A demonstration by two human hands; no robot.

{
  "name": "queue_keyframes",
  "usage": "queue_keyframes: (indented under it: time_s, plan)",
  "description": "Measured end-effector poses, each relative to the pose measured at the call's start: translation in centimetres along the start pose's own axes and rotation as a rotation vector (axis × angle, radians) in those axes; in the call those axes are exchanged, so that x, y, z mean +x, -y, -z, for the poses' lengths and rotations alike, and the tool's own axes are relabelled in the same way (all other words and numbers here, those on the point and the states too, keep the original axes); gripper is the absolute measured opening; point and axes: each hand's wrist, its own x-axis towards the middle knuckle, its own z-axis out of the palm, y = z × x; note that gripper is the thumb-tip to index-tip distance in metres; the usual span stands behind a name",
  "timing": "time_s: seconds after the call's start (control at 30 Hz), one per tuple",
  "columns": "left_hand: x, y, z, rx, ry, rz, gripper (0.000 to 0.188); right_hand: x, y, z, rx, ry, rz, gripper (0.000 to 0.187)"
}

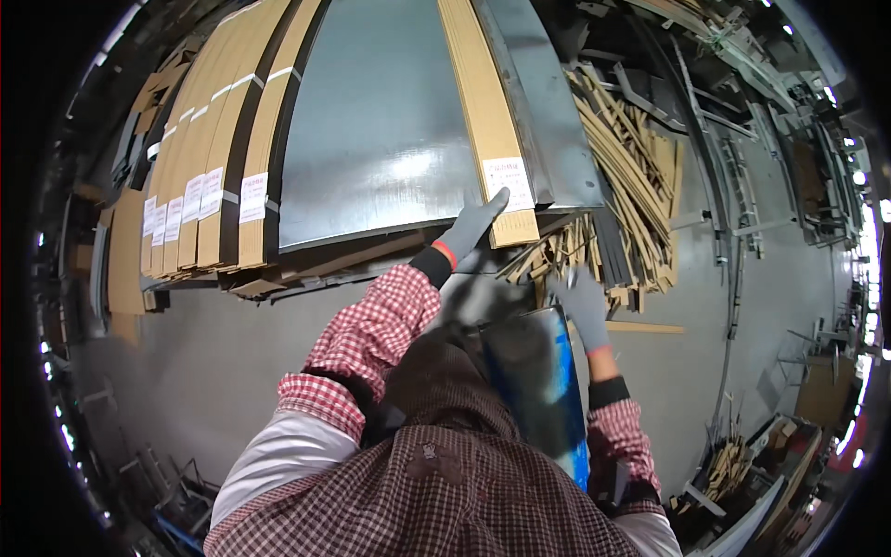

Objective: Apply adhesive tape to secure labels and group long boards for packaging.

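Observation:
My left hand [473, 227], in a grey glove, is at the near end of a long, narrow brown cardboard piece [476, 111]. One digit lies over its white printed label [508, 183]; the other fingers are partly hidden at its side. This piece lies on a shiny dark grey sheet [371, 130]. Farther right and nearer my body is my right hand [582, 306], also gloved and blurred, its grip unclear. Just below it stands a dark panel or box with blue edges [534, 381], close to my body. Whether that hand touches it cannot be told.
Several strapped, labelled cardboard bundles [218, 139] line the left of the sheet. Cardboard strips [622, 167] lie heaped on the right, beside a dark metal profile [515, 102]. One loose strip [645, 327] lies on the grey floor [204, 371]. Scrap fills a bin [733, 473] at lower right.

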Motion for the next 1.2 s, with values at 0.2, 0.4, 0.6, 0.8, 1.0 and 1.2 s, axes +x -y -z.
queue_keyframes:
  time_s: [0.2, 0.4, 0.6, 0.8, 1.0, 1.2]
  plan:
    - [1.9, 2.5, -1.5, 0.099, -0.219, -0.127, 0.088, 9.2, 3.2, -4.3, 1.182, 0.474, -0.120, 0.029]
    - [-9.3, 10.6, -4.7, 0.588, -0.162, -0.130, 0.066, 1.3, -1.0, 1.1, 0.628, 0.869, 0.126, 0.036]
    - [-13.3, 10.3, -5.1, 0.555, -0.079, 0.199, 0.068, -2.4, -6.0, 1.3, 0.025, 0.601, 0.557, 0.042]
    - [-18.3, -2.5, -5.0, 0.394, 0.147, -0.036, 0.058, -5.0, 5.8, 9.1, 0.349, 0.659, 0.538, 0.043]
    - [-18.4, -1.2, -0.1, 0.236, 0.247, 0.058, 0.071, -0.8, 7.6, 10.9, 0.335, 0.833, 0.672, 0.032]
    - [-7.7, 10.3, -0.5, 0.553, 0.071, 0.247, 0.043, 5.3, -5.7, -6.2, -0.181, 0.585, 0.435, 0.022]
